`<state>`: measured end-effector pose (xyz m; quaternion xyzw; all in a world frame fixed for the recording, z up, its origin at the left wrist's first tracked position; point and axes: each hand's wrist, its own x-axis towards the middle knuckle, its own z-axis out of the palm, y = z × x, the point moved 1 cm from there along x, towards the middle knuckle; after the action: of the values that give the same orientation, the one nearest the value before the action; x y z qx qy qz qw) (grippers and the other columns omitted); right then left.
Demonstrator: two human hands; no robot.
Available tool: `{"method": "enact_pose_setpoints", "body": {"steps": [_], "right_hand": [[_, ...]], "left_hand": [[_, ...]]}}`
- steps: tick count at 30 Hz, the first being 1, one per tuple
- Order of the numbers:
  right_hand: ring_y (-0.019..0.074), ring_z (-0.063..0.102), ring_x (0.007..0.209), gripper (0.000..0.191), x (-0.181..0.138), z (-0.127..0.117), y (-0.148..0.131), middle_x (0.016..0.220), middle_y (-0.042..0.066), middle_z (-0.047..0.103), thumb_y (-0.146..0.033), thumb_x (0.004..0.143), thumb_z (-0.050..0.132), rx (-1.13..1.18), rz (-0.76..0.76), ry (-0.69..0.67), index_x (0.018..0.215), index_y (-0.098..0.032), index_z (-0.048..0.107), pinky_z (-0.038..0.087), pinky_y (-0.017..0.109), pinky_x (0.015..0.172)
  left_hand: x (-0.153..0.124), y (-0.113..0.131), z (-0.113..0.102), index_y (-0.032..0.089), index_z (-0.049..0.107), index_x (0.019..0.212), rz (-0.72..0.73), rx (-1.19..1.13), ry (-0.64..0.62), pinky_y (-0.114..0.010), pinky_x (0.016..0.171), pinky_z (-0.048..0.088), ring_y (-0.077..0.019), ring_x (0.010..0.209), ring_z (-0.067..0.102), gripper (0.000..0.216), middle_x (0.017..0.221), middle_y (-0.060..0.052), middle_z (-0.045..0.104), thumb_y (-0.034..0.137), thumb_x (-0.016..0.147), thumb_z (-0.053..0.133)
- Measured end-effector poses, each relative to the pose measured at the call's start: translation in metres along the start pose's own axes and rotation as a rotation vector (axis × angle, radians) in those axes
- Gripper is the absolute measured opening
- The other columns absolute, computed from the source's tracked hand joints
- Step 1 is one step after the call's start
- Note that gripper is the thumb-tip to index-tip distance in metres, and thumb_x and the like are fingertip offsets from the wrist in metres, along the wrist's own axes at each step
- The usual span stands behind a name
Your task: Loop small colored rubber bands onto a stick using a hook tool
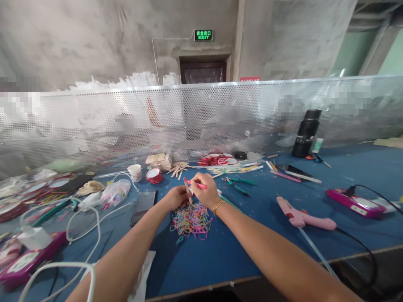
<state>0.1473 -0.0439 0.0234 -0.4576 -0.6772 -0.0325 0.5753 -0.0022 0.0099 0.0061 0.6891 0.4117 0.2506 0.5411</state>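
My left hand (pixel 178 197) pinches a flat wooden craft stick (pixel 188 193), held upright above the blue table (pixel 233 256). In my right hand (pixel 205 191) is a pink-red marker (pixel 198 184), its end close to the upper part of the stick. The fingers of both hands are closed and nearly meet. Just below them lies a loose pile of small coloured rubber bands (pixel 192 220). A gold bracelet circles my right wrist.
Green-handled pliers (pixel 241 182) and a pink glue gun (pixel 302 216) lie to the right, near a purple power strip (pixel 355 203). A phone (pixel 143 205), paper cup (pixel 135 173) and white cables are on the left. Loose sticks (pixel 179 169) lie before a perforated metal screen (pixel 267 113).
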Motion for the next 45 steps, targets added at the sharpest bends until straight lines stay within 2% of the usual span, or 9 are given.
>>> {"method": "enact_pose_setpoints", "body": {"steps": [3, 9, 15, 20, 27, 34, 45], "right_hand": [[0.015, 0.051, 0.063, 0.013, -0.0007, 0.0014, 0.0003, 0.063, -0.002, 0.061, -0.022, 0.081, 0.052, 0.002, -0.011, -0.02, 0.068, -0.022, 0.054, 0.036, 0.028, 0.075], [0.0156, 0.051, 0.064, 0.014, 0.0, -0.0007, 0.0018, 0.06, -0.002, 0.059, -0.021, 0.081, 0.052, -0.012, 0.013, 0.026, 0.066, -0.022, 0.053, 0.035, 0.028, 0.073], [0.0148, 0.052, 0.064, 0.014, -0.0003, 0.0009, 0.0001, 0.063, -0.002, 0.061, -0.022, 0.082, 0.052, 0.016, -0.01, -0.016, 0.068, -0.022, 0.054, 0.036, 0.028, 0.073], [0.0155, 0.052, 0.065, 0.015, 0.0003, -0.0004, 0.0019, 0.061, -0.002, 0.06, -0.021, 0.081, 0.052, 0.0, 0.015, 0.037, 0.066, -0.022, 0.053, 0.036, 0.028, 0.073], [0.0155, 0.052, 0.066, 0.013, -0.0004, 0.0015, -0.001, 0.064, -0.002, 0.061, -0.022, 0.082, 0.053, 0.006, -0.005, -0.024, 0.069, -0.022, 0.055, 0.036, 0.028, 0.073], [0.0157, 0.052, 0.067, 0.013, -0.0001, 0.001, -0.0024, 0.065, -0.002, 0.062, -0.022, 0.082, 0.053, 0.012, -0.005, 0.018, 0.069, -0.022, 0.056, 0.035, 0.028, 0.074], [0.0141, 0.052, 0.063, 0.015, 0.0012, 0.0034, -0.0039, 0.062, -0.003, 0.061, -0.022, 0.081, 0.054, -0.009, -0.002, 0.006, 0.066, -0.022, 0.054, 0.035, 0.028, 0.077]], "left_hand": [[0.0007, -0.0004, -0.0004, 0.014, 0.059, 0.08, 0.0, 0.019, 0.006, -0.019, 0.046, 0.036, -0.0087, 0.047, 0.053, 0.033, 0.055, 0.002, 0.061, 0.038, 0.066, 0.076], [0.0015, -0.0011, -0.0009, 0.015, 0.058, 0.081, -0.009, 0.002, -0.007, -0.019, 0.047, 0.036, -0.0095, 0.05, 0.054, 0.033, 0.057, 0.002, 0.061, 0.038, 0.065, 0.076], [-0.0005, 0.0009, -0.0001, 0.014, 0.058, 0.08, 0.014, 0.004, -0.004, -0.019, 0.046, 0.036, -0.0096, 0.049, 0.054, 0.035, 0.056, 0.003, 0.06, 0.039, 0.064, 0.077], [-0.0003, 0.001, 0.0001, 0.015, 0.059, 0.08, -0.01, -0.004, 0.008, -0.019, 0.046, 0.036, -0.0098, 0.05, 0.055, 0.033, 0.058, 0.001, 0.063, 0.037, 0.065, 0.077], [0.0003, 0.0004, -0.0007, 0.015, 0.058, 0.078, 0.022, 0.023, -0.014, -0.018, 0.043, 0.034, -0.007, 0.042, 0.05, 0.033, 0.052, 0.003, 0.06, 0.039, 0.066, 0.076], [-0.001, 0.0018, -0.0003, 0.015, 0.058, 0.08, 0.008, 0.021, 0.003, -0.018, 0.044, 0.036, -0.0089, 0.048, 0.055, 0.033, 0.057, 0.001, 0.062, 0.038, 0.065, 0.076], [-0.0015, 0.0022, -0.0012, 0.015, 0.058, 0.078, 0.024, 0.058, 0.013, -0.018, 0.043, 0.032, -0.0068, 0.041, 0.049, 0.04, 0.052, 0.003, 0.059, 0.047, 0.062, 0.077]]}}
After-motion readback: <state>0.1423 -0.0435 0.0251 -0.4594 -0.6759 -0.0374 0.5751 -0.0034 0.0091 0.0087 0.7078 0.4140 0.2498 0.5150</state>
